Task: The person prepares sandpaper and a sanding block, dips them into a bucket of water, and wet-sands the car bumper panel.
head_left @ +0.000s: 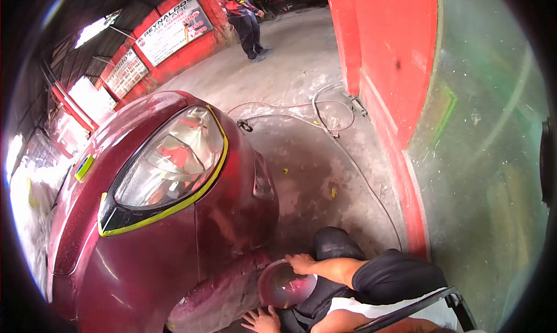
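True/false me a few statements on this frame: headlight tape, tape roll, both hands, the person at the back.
1. Yellow tape edges the headlight. True.
2. The tape roll is on the floor. False: it is on the car, beyond the headlight.
3. The left hand is clenched in a fist. False: its fingers are spread.
4. The right hand is at the edge of a round, shiny piece. True.
5. The person at the back is crouching. False: standing.
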Action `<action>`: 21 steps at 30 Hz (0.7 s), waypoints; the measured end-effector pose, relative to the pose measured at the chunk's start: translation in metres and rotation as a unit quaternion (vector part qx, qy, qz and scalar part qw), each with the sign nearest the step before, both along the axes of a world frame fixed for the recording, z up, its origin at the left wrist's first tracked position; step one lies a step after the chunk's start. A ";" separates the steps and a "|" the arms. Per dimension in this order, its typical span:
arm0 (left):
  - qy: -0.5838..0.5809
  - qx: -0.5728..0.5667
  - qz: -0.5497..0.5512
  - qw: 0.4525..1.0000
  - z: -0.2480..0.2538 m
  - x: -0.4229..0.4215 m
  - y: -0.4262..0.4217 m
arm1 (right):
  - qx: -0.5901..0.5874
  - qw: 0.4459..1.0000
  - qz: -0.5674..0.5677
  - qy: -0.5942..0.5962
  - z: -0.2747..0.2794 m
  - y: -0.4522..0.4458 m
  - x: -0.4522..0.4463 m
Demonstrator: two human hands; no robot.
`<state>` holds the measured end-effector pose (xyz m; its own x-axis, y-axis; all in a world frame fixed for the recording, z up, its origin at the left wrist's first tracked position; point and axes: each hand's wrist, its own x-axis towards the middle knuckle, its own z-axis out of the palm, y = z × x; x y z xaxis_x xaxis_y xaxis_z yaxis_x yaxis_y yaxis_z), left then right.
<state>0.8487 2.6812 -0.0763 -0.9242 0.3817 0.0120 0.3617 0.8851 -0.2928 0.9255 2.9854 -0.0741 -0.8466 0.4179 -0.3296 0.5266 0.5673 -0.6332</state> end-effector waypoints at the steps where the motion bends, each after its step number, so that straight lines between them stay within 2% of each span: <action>1: 0.005 -0.015 0.002 1.000 -0.025 -0.004 -0.002 | 0.007 1.000 0.004 0.010 -0.007 0.000 -0.002; 2: -0.005 0.090 0.012 0.996 -0.053 -0.011 -0.010 | 0.011 1.000 0.010 0.018 -0.012 -0.001 -0.002; 8: -0.048 0.074 -0.006 0.996 0.049 0.016 0.026 | 0.008 1.000 0.007 0.008 -0.008 0.000 -0.002; 11: -0.059 0.074 -0.017 0.995 0.067 0.020 0.033 | 0.027 0.999 0.011 0.026 -0.026 -0.002 -0.005; 17: -0.076 0.074 -0.031 0.994 0.084 0.021 0.038 | 0.005 1.000 0.005 0.018 -0.007 -0.002 -0.002; 21: -0.090 0.071 -0.039 0.993 0.091 0.023 0.038 | 0.033 0.999 0.006 0.033 -0.014 -0.004 -0.001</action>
<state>0.8719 2.7187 0.0149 -0.8837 0.4589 -0.0921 0.4663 0.8799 -0.0906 0.9245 2.9814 -0.0877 -0.8705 0.4272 -0.2446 0.4778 0.6140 -0.6282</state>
